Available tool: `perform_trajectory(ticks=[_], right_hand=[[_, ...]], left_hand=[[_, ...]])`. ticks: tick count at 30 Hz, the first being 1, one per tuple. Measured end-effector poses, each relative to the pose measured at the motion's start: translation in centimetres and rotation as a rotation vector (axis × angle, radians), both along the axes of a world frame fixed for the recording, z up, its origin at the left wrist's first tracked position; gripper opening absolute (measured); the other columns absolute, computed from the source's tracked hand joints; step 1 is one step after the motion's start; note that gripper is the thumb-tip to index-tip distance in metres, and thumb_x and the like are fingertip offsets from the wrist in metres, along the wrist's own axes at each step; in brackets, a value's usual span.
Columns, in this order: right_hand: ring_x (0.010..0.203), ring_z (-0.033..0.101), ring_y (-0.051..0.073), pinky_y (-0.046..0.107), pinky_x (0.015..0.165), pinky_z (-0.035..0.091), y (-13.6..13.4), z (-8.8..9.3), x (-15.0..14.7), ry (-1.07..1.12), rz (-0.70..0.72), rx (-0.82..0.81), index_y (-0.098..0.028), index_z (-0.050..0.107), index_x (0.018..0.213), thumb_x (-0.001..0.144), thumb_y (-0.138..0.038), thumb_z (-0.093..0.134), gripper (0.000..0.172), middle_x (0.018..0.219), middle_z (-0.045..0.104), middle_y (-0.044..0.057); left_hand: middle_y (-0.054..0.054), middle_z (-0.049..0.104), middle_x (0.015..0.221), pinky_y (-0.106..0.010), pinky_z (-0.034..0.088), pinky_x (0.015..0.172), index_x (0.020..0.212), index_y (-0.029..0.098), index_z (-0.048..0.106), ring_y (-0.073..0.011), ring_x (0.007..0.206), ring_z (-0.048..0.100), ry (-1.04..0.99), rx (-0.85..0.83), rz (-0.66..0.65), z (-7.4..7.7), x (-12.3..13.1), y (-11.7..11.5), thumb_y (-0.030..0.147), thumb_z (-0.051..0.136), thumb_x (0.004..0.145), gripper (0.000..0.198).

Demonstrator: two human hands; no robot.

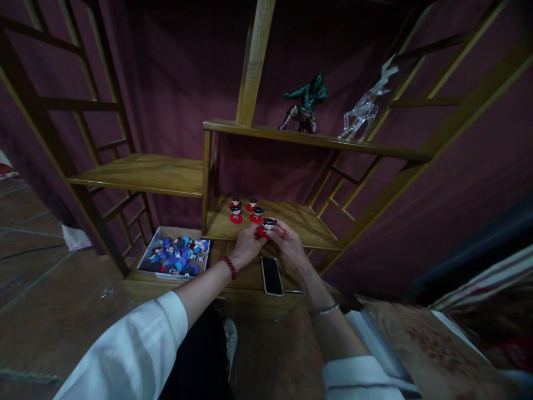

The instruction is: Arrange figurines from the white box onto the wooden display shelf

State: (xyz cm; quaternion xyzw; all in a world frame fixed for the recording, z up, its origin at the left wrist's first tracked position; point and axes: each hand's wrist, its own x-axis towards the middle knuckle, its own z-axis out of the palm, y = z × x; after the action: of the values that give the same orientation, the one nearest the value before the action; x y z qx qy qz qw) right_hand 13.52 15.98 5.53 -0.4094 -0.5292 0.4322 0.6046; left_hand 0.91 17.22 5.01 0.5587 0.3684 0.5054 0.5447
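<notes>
Between my two hands, just in front of the middle shelf, is a small doll figurine (268,225) with black hair buns and a red body. My left hand (246,244) has its fingers closed on the red lower part, and my right hand (288,240) pinches it from the other side. Several similar figurines (236,215) in red and black stand upright on the wooden shelf (287,214) just behind, on round red bases. Below my hands a phone (272,276) with a dark screen and pale case lies on the lower board.
A shallow white box (144,260) full of mixed blue, purple and red figures sits to the left. On the upper shelf (266,133) stand a green-hooded crouching statue (310,103) and a clear deer figure (366,108). Lattice side frames bound the wooden rack.
</notes>
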Motion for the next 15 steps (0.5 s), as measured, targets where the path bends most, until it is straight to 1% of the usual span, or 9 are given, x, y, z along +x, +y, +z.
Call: perform_trajectory(ticks=[3, 6, 9, 11, 15], right_hand=[[0.085, 0.060, 0.015, 0.032, 0.083, 0.045, -0.1, 0.2, -0.3, -0.008, 0.003, -0.008, -0.023, 0.059, 0.099, 0.061, -0.028, 0.070, 0.039, 0.091, 0.066, 0.000], [0.084, 0.060, 0.016, 0.031, 0.080, 0.047, -0.3, 0.4, -0.6, -0.019, 0.023, -0.022, -0.023, 0.059, 0.099, 0.061, -0.029, 0.070, 0.040, 0.091, 0.066, 0.000], [0.083, 0.060, 0.014, 0.028, 0.077, 0.047, -0.9, 0.5, -1.0, -0.047, 0.047, -0.025, -0.023, 0.058, 0.100, 0.062, -0.030, 0.069, 0.041, 0.092, 0.065, 0.000], [0.084, 0.059, 0.014, 0.026, 0.076, 0.047, -1.4, 0.5, -1.3, -0.073, 0.056, -0.024, -0.024, 0.058, 0.100, 0.063, -0.029, 0.069, 0.039, 0.092, 0.065, 0.000], [0.084, 0.059, 0.014, 0.026, 0.073, 0.048, -3.0, 0.5, -2.2, -0.144, 0.079, -0.029, -0.024, 0.057, 0.099, 0.064, -0.031, 0.068, 0.038, 0.092, 0.065, 0.000]], left_hand=[[-0.001, 0.062, 0.069, -0.018, 0.043, 0.056, 0.089, 0.016, 0.061, -0.0088, 0.059, 0.054, -0.041, -0.033, -0.017, 0.2, -0.1, -0.5, 0.002, 0.058, 0.061, 0.032], [-0.002, 0.062, 0.073, -0.017, 0.043, 0.052, 0.090, 0.015, 0.058, -0.0085, 0.059, 0.054, -0.142, -0.088, -0.034, 0.7, -0.3, -1.3, 0.000, 0.056, 0.062, 0.032], [-0.002, 0.062, 0.075, -0.019, 0.045, 0.053, 0.088, 0.013, 0.056, -0.0086, 0.060, 0.054, -0.248, -0.150, -0.033, 1.2, -0.6, -2.3, -0.002, 0.054, 0.062, 0.030], [-0.003, 0.062, 0.076, -0.020, 0.046, 0.053, 0.088, 0.012, 0.055, -0.0089, 0.060, 0.055, -0.300, -0.189, -0.020, 1.2, -1.0, -3.1, -0.003, 0.053, 0.061, 0.031], [-0.004, 0.062, 0.079, -0.022, 0.046, 0.057, 0.090, 0.011, 0.056, -0.0091, 0.062, 0.055, -0.358, -0.208, -0.015, 0.5, -2.3, -4.8, 0.000, 0.058, 0.060, 0.031]])
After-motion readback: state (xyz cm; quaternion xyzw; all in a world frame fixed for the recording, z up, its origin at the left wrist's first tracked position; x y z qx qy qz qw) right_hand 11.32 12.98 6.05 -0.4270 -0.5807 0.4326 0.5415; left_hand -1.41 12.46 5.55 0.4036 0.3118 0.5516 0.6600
